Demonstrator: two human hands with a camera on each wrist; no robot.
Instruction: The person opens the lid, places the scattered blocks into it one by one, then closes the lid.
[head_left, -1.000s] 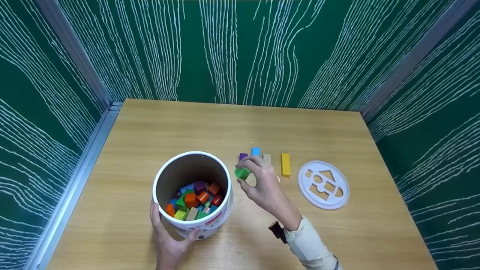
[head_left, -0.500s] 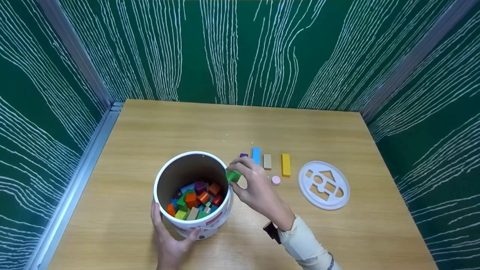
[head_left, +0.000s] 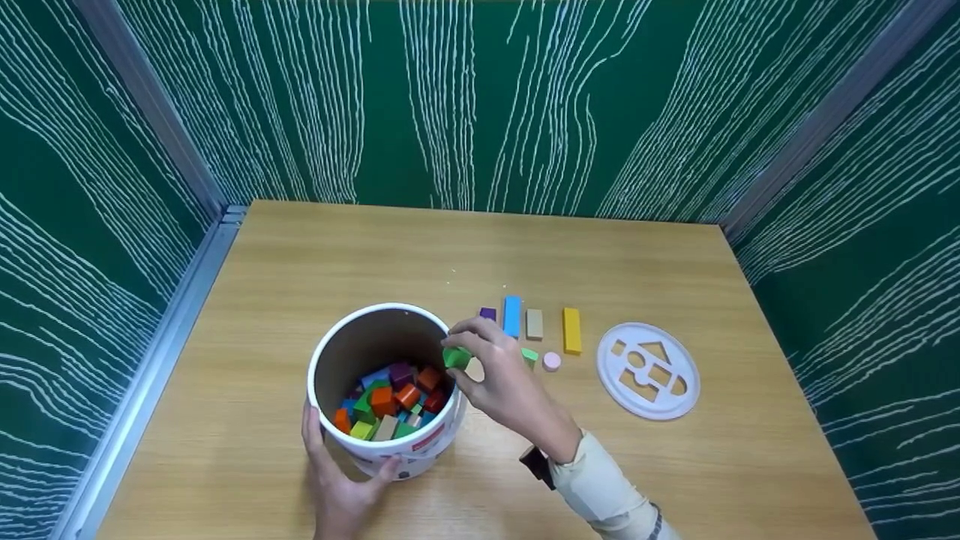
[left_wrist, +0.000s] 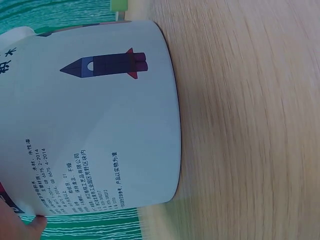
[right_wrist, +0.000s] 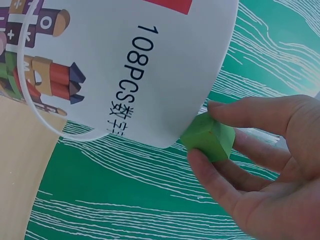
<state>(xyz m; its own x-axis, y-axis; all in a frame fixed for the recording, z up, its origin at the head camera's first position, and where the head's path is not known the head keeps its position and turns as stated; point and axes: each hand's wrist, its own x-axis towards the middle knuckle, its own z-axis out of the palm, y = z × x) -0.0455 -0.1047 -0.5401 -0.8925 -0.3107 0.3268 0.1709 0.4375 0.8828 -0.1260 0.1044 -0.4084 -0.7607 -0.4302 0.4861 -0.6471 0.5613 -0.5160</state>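
Pinching green block (head_left: 454, 358), right hand (head_left: 504, 379) hovers at bucket rim (head_left: 375, 446); left hand (head_left: 341, 489) grips bucket (left_wrist: 115, 115)

Table (head_left: 352, 247): pale wood, I see.
Bucket (head_left: 427, 448): upright, against left hand (head_left: 341, 480).
Blocks (head_left: 512, 315): blue, beige, yellow, beyond right hand (head_left: 517, 386).
Cutout disc (head_left: 616, 352): flat, right of both.

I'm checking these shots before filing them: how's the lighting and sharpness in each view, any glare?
Head view: the inside of the white bucket is shadowed; left wrist view: the bucket's side looks dim, its small print rather soft; right wrist view: pale glare on the green wall near the right edge, large 108PCS lettering clearly readable.
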